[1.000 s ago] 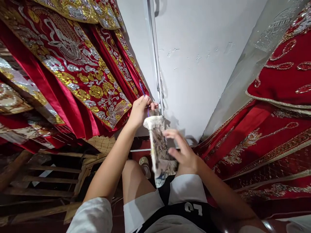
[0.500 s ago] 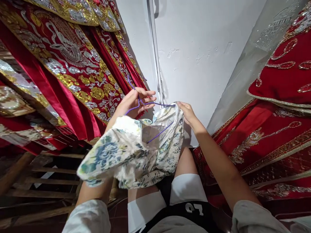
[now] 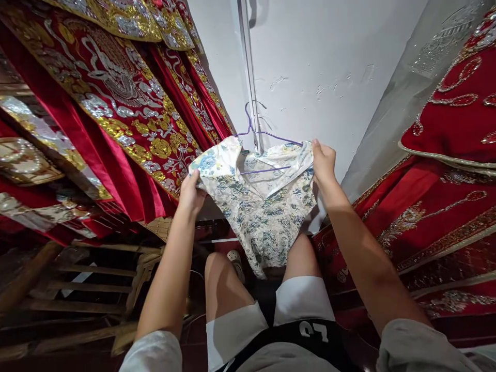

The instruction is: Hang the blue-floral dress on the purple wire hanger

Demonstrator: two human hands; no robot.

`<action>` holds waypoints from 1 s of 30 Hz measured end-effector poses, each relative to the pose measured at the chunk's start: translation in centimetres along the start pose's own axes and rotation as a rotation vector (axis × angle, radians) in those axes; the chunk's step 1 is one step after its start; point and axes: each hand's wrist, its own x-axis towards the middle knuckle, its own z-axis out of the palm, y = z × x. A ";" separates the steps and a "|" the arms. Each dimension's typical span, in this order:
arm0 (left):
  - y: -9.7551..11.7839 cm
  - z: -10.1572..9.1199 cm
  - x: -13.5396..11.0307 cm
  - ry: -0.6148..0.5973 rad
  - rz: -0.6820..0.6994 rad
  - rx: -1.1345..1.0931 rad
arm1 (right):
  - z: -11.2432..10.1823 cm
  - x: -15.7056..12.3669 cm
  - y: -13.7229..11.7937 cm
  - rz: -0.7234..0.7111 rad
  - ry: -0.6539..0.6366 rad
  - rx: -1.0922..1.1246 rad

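Observation:
A white floral garment (image 3: 267, 217) with blue, green and yellow print hangs spread between my hands, its V-neck facing me. Inside its shoulders sits a purple wire hanger (image 3: 279, 138); the hook points up toward the wall and the lower bar shows through the neckline. My left hand (image 3: 191, 192) is closed on the garment's left shoulder edge, thumb on top. My right hand (image 3: 324, 159) pinches the other shoulder near the hanger's end. Whether the right fingers also grip the wire is hidden by the cloth.
Red embroidered costumes with gold and silver work (image 3: 127, 103) hang close on the left. More red beaded garments (image 3: 437, 206) hang on the right. A white wall (image 3: 329, 67) with a metal strip (image 3: 248, 67) stands ahead. A bamboo chair (image 3: 89, 287) is at lower left.
My left hand has let go of the hanger near its hook and moved down and left onto the garment's shoulder. The garment is now spread flat and raised, with the hanger inside both shoulders.

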 end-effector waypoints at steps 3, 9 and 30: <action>-3.3 0.3 -0.5 0.053 0.056 -0.032 | -1.7 -2.6 0.9 -0.019 0.061 -0.069; -7.7 -0.9 -2.7 -0.002 0.021 -0.054 | -3.3 -10.8 5.0 -0.097 0.286 -0.286; -6.8 -0.9 -4.4 0.032 0.002 0.014 | 5.5 -18.4 8.8 0.486 -0.302 -0.269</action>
